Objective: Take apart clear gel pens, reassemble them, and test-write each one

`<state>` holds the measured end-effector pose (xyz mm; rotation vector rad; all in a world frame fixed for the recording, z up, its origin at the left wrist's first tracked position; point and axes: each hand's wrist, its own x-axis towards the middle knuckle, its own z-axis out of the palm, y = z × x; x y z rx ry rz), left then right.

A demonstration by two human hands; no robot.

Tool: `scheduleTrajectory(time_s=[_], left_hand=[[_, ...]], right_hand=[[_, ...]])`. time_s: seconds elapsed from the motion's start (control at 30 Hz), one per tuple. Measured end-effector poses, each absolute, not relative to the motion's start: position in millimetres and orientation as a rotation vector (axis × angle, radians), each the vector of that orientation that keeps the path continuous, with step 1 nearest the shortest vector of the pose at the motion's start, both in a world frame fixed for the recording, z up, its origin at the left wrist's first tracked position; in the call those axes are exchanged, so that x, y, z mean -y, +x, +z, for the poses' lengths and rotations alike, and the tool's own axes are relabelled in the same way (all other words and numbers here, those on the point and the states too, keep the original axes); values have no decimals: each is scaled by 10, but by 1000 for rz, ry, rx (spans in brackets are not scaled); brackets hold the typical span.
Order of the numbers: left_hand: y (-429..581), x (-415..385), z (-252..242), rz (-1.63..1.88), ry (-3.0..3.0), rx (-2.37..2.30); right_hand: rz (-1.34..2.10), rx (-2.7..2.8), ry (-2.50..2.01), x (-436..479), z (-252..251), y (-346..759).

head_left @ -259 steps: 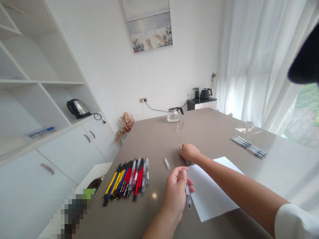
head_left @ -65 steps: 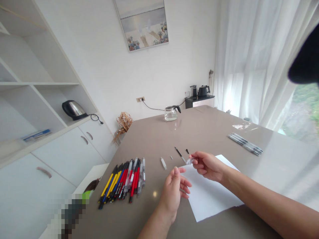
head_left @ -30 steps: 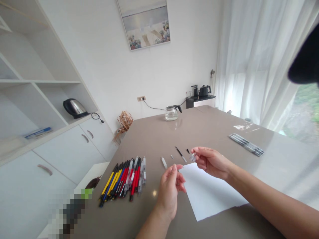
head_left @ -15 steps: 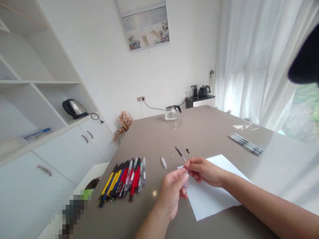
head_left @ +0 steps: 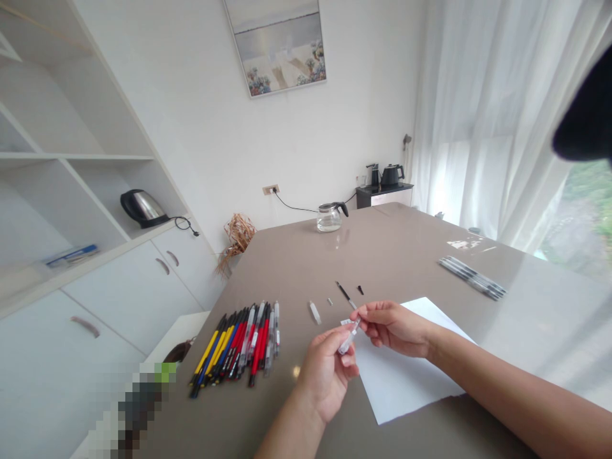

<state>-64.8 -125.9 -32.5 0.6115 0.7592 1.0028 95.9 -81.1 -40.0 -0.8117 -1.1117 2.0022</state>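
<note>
Between my thumb and fingers, my left hand [head_left: 325,370] holds a clear plastic pen barrel [head_left: 348,342], tilted up to the right. My right hand [head_left: 396,330] pinches the barrel's upper end, over the white sheet of paper [head_left: 406,386]; the fingers hide that tip. Just beyond my hands lies an ink refill [head_left: 343,292] with a dark end. Near it are a small black piece [head_left: 360,290], a tiny spring-like part [head_left: 329,301] and a translucent pen piece [head_left: 314,312].
Left of my hands lies a row of several yellow, blue, red and clear pens [head_left: 239,344]. A bundle of clear pens [head_left: 472,278] rests at the right. Farther back on the brown table [head_left: 287,255] stands a glass pot [head_left: 329,218]. Shelves [head_left: 109,157] line the left side.
My left fingers have loosened and turned, so more of the clear barrel shows. My right hand stays at its upper end. The loose parts have not moved.
</note>
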Motion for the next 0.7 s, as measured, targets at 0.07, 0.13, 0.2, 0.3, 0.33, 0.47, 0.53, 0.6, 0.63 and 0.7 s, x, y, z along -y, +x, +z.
scheduleTrajectory(time_s=[0.07, 0.13, 0.2, 0.3, 0.33, 0.47, 0.53, 0.6, 0.63, 0.7], left_hand=[[-642, 1269, -331, 1008, 628, -765], [-637, 1283, -335, 1013, 645, -777], [-634, 1295, -335, 1003, 660, -779], [-632, 1304, -327, 977, 685, -758], [-632, 1306, -324, 973, 693, -750], [-632, 1314, -315, 968, 717, -721], [-632, 1318, -317, 965, 717, -721], [-630, 1320, -323, 968, 711, -727], [-629, 1321, -326, 971, 707, -732], [-626, 1321, -332, 973, 703, -744]], right_hand=[[1988, 1127, -808, 798, -415, 970], [1957, 1144, -817, 781, -439, 982], [1925, 1157, -830, 765, -454, 992], [1877, 1178, -846, 758, -434, 1002], [1862, 1186, -853, 760, -415, 1005], [1760, 1217, -890, 752, -321, 1044], [1652, 1236, -928, 709, -286, 1096], [1520, 1278, -999, 621, -274, 1171], [1451, 1310, -1054, 561, -279, 1213], [1303, 1394, -1205, 416, -309, 1295]])
